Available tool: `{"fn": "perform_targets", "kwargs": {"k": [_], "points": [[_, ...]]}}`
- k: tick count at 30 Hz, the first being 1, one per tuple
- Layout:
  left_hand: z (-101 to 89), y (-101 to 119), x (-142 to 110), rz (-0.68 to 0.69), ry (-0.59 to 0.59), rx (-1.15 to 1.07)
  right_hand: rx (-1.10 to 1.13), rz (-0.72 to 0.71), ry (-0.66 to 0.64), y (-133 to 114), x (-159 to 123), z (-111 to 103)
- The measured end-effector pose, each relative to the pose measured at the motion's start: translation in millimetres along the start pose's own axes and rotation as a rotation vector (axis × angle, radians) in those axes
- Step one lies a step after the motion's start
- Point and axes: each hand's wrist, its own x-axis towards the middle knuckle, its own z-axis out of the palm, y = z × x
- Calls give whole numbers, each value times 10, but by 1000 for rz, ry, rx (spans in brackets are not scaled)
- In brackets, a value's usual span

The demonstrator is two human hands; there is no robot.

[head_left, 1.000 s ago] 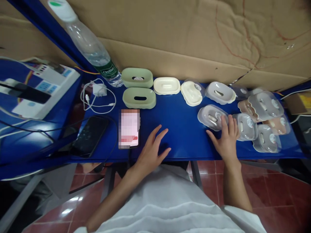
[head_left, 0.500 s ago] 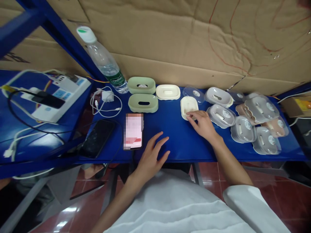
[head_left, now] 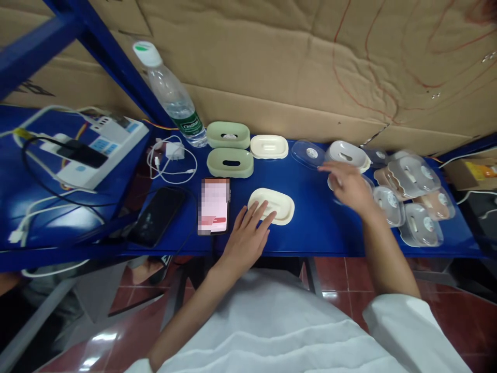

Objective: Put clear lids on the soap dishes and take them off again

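Observation:
A shallow cream oval soap-dish tray (head_left: 285, 208) lies flat on the blue table in front of me. The spread fingers of my left hand (head_left: 248, 230) rest on its left end without closing round it. My right hand (head_left: 347, 189) is over a lidded grey soap box (head_left: 367, 182) and covers most of it. Motion smears its fingers, so their grip is unclear. Just behind it are an uncovered grey soap box (head_left: 347, 154) and a loose clear lid (head_left: 306, 153). Another cream soap-dish piece (head_left: 269, 147) sits at the back, beside two green soap-box bases (head_left: 230, 163).
Several lidded grey and pinkish soap boxes (head_left: 421, 225) crowd the right end, some stacked. On the left are a lit phone (head_left: 214, 207), a dark phone (head_left: 157, 217), a charger with cable (head_left: 174, 150), a water bottle (head_left: 174, 98) and a power strip (head_left: 104, 160). Cardboard (head_left: 272, 67) stands behind.
The cream tray has moved left and nearer to me, from under my right hand to under my left fingers. My right hand has left it and shifted right to the grey boxes.

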Motion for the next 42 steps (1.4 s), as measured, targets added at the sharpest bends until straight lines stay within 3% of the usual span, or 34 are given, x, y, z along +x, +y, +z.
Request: {"fn": "perform_targets", "kwargs": {"k": [3,5,8,14,19,23,28,31,35,37,39,42], "points": [[16,37,-33,49,-54,-4,-133,342,24,504,314,-228],[20,66,-67,62,-59,-40,-132,415,-5,736,474,-311],[16,81,-101,29,-10,-49,-112,437,-69,884,616,-353],[23,-2,-86,-97,62,-7,-159,388,-49,752,623,-395],[72,-59,-64,-112,82,-38,-286,263,156,577,509,-415],[94,-83,-46,-111,86,-24,-187,195,39,534,540,-283],[111,-92,-49,-122,80,-31,-156,310,-67,496,671,24],[135,-107,-72,-122,97,-34,-148,322,-61,489,741,142],[159,-137,-101,-125,105,-95,-158,307,25,414,760,74],[167,-143,-104,-146,108,-153,-181,236,120,276,694,1],[178,-145,-103,-184,126,-207,-162,35,168,53,551,-23],[200,-151,-112,-239,163,-269,-8,-361,56,-376,211,95]]}}
